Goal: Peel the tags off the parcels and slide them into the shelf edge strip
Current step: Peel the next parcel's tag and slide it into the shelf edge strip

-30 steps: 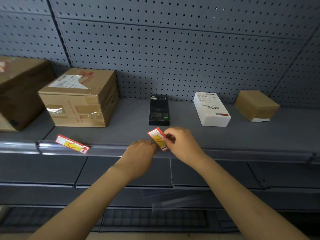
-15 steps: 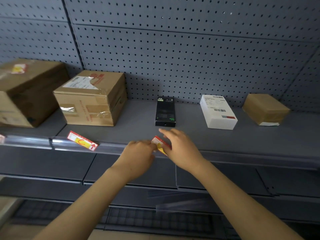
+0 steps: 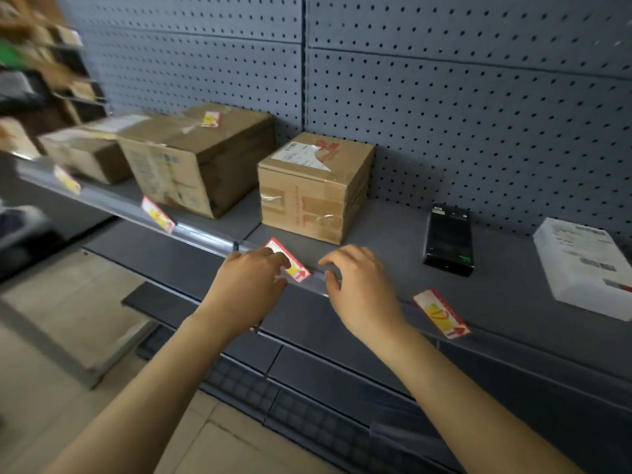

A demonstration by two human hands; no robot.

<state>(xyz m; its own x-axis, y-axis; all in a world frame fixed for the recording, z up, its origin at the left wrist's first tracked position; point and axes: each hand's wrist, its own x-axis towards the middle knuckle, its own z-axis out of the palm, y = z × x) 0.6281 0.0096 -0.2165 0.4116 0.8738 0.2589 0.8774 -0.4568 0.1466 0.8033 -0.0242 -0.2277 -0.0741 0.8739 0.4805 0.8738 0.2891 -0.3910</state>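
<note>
A red and yellow tag (image 3: 294, 265) sits tilted in the grey shelf edge strip (image 3: 205, 239), in front of a small taped carton (image 3: 314, 186). My left hand (image 3: 251, 280) pinches the tag's left end. My right hand (image 3: 359, 282) holds nothing; its loosely bent fingertips rest on the strip just right of the tag. A second tag (image 3: 441, 318) stands in the strip further right, in front of a black box (image 3: 448, 239). Two more tags (image 3: 157, 213) (image 3: 66, 179) sit in the strip to the left. A big carton (image 3: 198, 159) carries a tag (image 3: 211, 118) on its top.
A white parcel (image 3: 584, 265) lies at the right edge, and another carton (image 3: 85, 152) stands far left. A grey pegboard wall (image 3: 444, 114) backs the shelf. Lower shelves (image 3: 307, 336) jut out below my arms, above a tan floor (image 3: 68, 336).
The view swung left. Both hands left the tag in front of the black box, which stays in the strip, and moved left to the tag by the small carton.
</note>
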